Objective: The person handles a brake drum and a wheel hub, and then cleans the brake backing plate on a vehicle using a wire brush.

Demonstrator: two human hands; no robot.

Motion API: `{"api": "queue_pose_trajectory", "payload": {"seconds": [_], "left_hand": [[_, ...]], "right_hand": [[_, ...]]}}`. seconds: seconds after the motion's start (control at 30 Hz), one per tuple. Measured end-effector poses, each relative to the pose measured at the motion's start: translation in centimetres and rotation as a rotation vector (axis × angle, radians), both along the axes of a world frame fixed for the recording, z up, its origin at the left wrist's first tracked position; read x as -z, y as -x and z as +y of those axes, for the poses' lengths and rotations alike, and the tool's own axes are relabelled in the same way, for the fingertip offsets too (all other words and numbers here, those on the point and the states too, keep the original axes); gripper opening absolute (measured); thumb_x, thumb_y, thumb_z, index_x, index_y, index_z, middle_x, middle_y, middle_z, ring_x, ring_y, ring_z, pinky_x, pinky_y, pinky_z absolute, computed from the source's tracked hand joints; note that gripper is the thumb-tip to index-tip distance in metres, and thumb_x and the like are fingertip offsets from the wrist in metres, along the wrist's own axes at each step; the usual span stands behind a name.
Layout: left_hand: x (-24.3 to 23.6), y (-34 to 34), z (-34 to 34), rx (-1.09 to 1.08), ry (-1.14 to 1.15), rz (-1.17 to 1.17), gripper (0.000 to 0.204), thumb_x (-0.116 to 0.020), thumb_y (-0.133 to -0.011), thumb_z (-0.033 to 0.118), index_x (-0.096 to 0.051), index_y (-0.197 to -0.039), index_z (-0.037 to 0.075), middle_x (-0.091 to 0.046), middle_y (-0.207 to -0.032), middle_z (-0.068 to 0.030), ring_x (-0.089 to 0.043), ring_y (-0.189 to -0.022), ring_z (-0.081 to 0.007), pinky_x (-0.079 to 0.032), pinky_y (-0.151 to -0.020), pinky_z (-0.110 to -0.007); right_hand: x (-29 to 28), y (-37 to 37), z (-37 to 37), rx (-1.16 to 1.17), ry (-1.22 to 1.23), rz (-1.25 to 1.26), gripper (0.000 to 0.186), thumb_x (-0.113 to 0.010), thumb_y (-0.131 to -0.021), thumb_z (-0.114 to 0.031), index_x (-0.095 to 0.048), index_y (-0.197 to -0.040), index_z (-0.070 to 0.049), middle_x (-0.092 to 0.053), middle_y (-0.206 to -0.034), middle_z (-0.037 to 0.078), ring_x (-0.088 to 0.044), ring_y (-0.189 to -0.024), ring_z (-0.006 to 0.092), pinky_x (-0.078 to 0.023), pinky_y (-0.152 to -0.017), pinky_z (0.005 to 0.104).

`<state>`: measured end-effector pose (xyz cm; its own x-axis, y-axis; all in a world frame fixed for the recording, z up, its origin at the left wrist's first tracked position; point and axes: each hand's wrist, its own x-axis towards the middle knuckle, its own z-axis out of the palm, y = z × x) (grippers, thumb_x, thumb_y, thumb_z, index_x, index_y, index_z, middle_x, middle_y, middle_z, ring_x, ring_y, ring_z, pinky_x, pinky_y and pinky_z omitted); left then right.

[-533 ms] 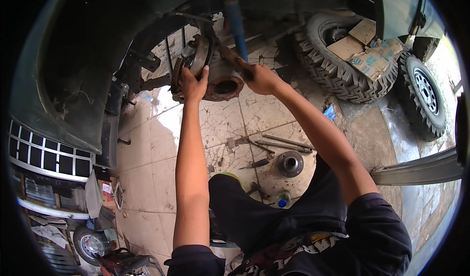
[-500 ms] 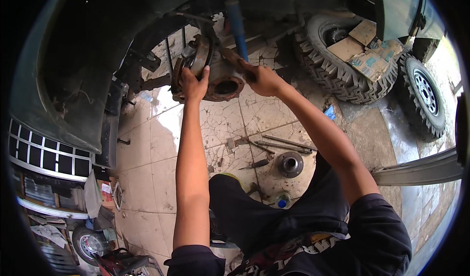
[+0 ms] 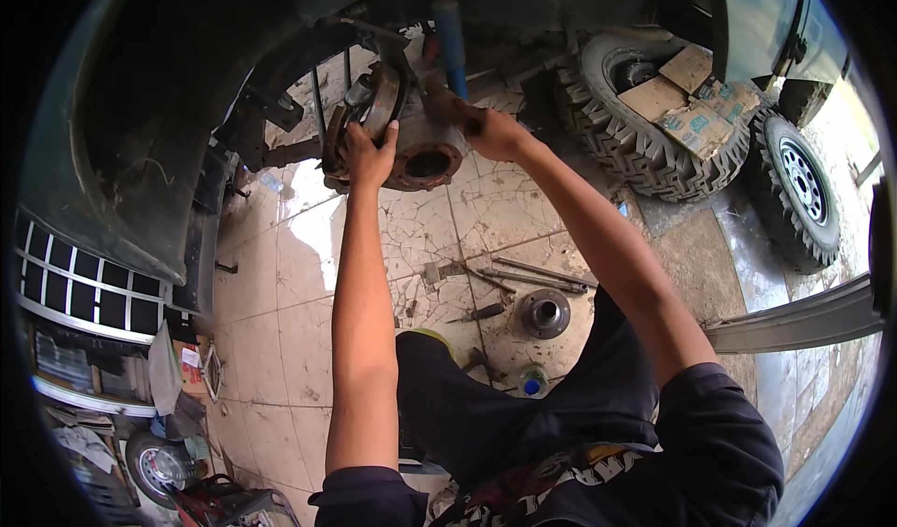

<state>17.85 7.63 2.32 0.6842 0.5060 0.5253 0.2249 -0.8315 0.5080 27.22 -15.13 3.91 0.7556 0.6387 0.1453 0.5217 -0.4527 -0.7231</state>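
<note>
- Metal housing: rust-brown over grey.
- Post above housing: blue.
- Floor tiles below housing: cream, dark crack web.
- Large tyre right of housing: grey-black, zigzag tread.
- Shirt, far below housing: black, white print.

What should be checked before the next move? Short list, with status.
1. Left grip on the curved metal band: ok, thumb and fingers at its lower end.
2. Right grip on the dark bar-like piece: ok, fingers closed round it.
3. Bar-like piece touching the flanged housing: cannot tell, they overlap in this single view.
4. Inside of the housing's round opening: cannot tell, too dark.
5. Hand protection: not ok, both hands are bare.
6. Loose items apart from the housing: ok, the screwdriver, metal rods and flanged hub lie on the tiled floor.
</note>
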Motion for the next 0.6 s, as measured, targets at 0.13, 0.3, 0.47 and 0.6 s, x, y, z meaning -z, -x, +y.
{"api": "queue_pose_trajectory", "payload": {"seconds": [0.13, 0.3, 0.47, 0.6], "left_hand": [[-0.1, -0.3, 0.3, 0.016, 0.021, 0.04, 0.076, -0.061, -0.081, 0.055, -0.039, -0.12, -0.007, -0.046, -0.122, -0.0286, -0.041, -0.12, -0.0461, -0.024, -0.107, -0.052], [0.3, 0.4, 0.6, -0.014, -0.033, -0.012, 0.075, -0.062, -0.081, 0.054, -0.039, -0.119, -0.007, -0.046, -0.123, -0.0286, -0.042, -0.118, -0.0462, -0.026, -0.105, -0.051], [0.4, -0.4, -0.2, -0.012, -0.032, -0.01, 0.072, -0.062, -0.082, 0.052, -0.04, -0.118, -0.006, -0.046, -0.123, -0.0279, -0.042, -0.118, -0.0464, -0.026, -0.104, -0.052], [0.1, 0.1, 0.5, -0.003, -0.03, -0.018, 0.071, -0.062, -0.081, 0.052, -0.04, -0.119, -0.004, -0.046, -0.122, -0.0276, -0.042, -0.118, -0.045, -0.025, -0.105, -0.053]], "right_hand": [[1.7, 0.5, 0.6, -0.008, -0.07, -0.092, 0.054, -0.053, -0.089, -0.029, -0.042, -0.139, -0.014, -0.065, -0.1, 0.024, -0.062, -0.097, 0.0386, -0.048, -0.085, 0.0416], [0.5, -0.5, -1.7, -0.092, 0.029, -0.03, 0.052, -0.052, -0.089, -0.029, -0.044, -0.138, -0.014, -0.065, -0.098, 0.023, -0.063, -0.097, 0.0366, -0.049, -0.084, 0.0401], [2.5, -0.7, 0.1, -0.022, -0.064, -0.096, 0.053, -0.052, -0.087, -0.027, -0.043, -0.139, -0.019, -0.066, -0.094, 0.023, -0.064, -0.092, 0.037, -0.051, -0.079, 0.0409], [2.9, -1.5, -1.8, -0.128, -0.109, -0.055, 0.056, -0.052, -0.086, -0.027, -0.041, -0.141, -0.021, -0.067, -0.093, 0.021, -0.064, -0.095, 0.0353, -0.05, -0.082, 0.0395]]}}
